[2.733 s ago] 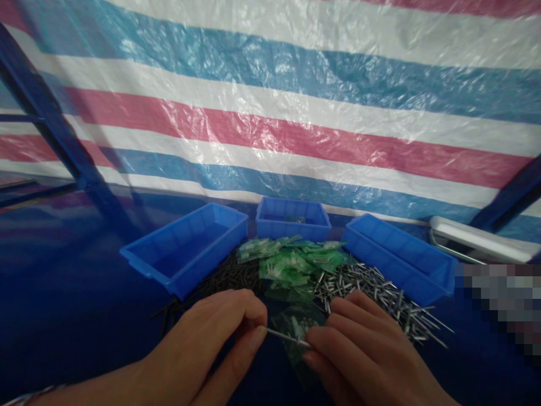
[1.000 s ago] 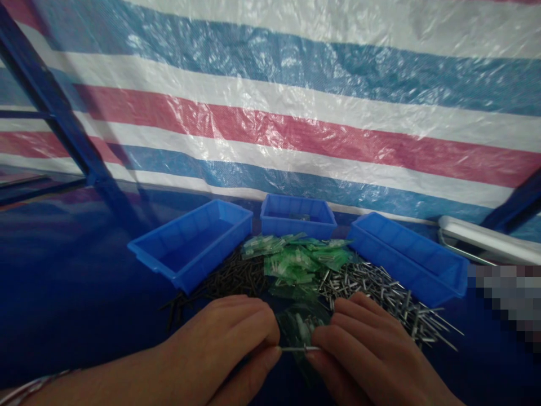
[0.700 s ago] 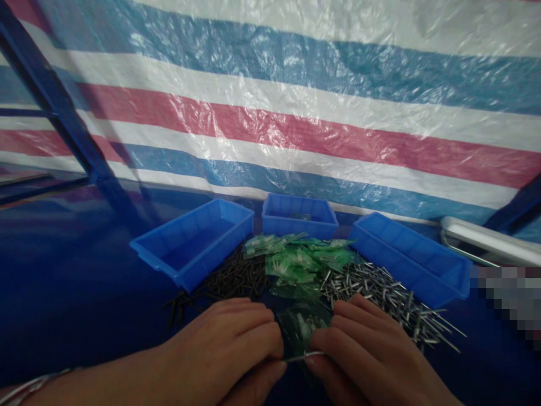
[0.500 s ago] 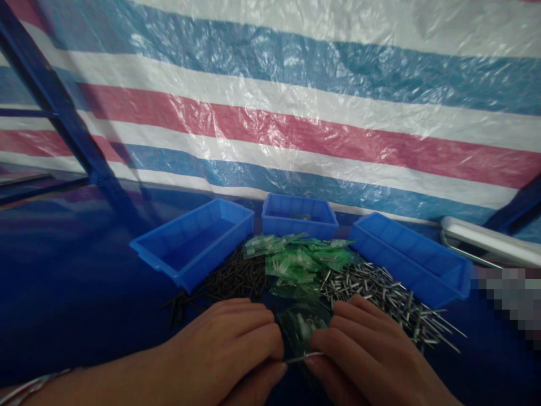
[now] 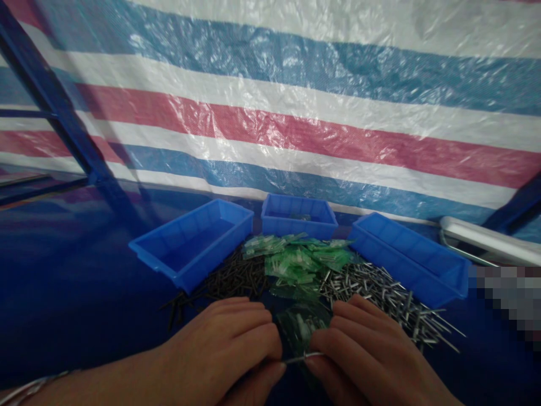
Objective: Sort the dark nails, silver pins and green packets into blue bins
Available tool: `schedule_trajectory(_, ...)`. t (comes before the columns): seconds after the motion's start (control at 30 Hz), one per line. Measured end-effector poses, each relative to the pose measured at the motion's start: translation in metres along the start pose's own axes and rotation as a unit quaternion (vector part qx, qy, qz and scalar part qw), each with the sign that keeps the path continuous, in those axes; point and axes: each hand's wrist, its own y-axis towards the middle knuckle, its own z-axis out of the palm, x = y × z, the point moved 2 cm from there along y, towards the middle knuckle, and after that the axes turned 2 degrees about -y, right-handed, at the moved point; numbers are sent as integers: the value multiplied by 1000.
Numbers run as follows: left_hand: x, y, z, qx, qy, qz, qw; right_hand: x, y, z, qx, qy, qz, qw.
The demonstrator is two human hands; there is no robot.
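My left hand [image 5: 236, 349] and my right hand [image 5: 363, 349] are side by side at the bottom of the head view, fingers curled. Between their thumbs and forefingers runs a thin silvery rod [image 5: 295, 359], pinched at its left end by my left hand and at its right end by my right. Just beyond it, between the hands, lies a clear green plastic bag [image 5: 300, 324] with small pale pieces inside. Farther back is a pile of green bags [image 5: 296, 259]. Dark rods [image 5: 236, 276] lie to its left, shiny metal rods [image 5: 389, 293] to its right.
Three blue bins stand behind the piles: a left bin [image 5: 186, 265], a middle bin [image 5: 300, 225] and a right bin [image 5: 406, 265]. A striped plastic sheet [image 5: 296, 118] hangs behind the blue table [image 5: 84, 293]. Blue frame bars [image 5: 63, 124] rise at the left.
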Motion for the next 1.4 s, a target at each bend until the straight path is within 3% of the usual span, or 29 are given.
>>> schedule_trajectory(0.17,3,3,1,-26,-29,6,999,-2,-2,-1,28,10,2,1000)
schedule_trajectory(0.37,2,3,2,-87,-53,17,995,2,3,-3,-27,-20,-5,999)
schedule_trajectory(0.53,-2,-2,2,-87,-27,-3,996,-1,1,1,16,-10,5,1000)
schedule_trajectory(0.6,-1,-3,0,-114,-22,-10,993,-2,-2,2,23,-5,5,1000)
schedule_trajectory(0.63,0,-3,1,-84,-15,-31,996,-3,-3,2,23,-4,5,1000)
schedule_trajectory(0.9,1,-3,-1,-101,26,-35,994,-4,-1,3,49,-3,8,999)
schedule_trajectory(1.07,-2,-7,-2,-127,40,-31,991,-2,2,2,-28,-34,-10,999)
schedule_trajectory(1.1,-3,-7,-2,-124,45,-32,991,-3,2,4,-2,-39,-2,999)
schedule_trajectory(1.4,-2,-3,-2,-141,61,-22,988,-4,-2,2,39,-21,7,999)
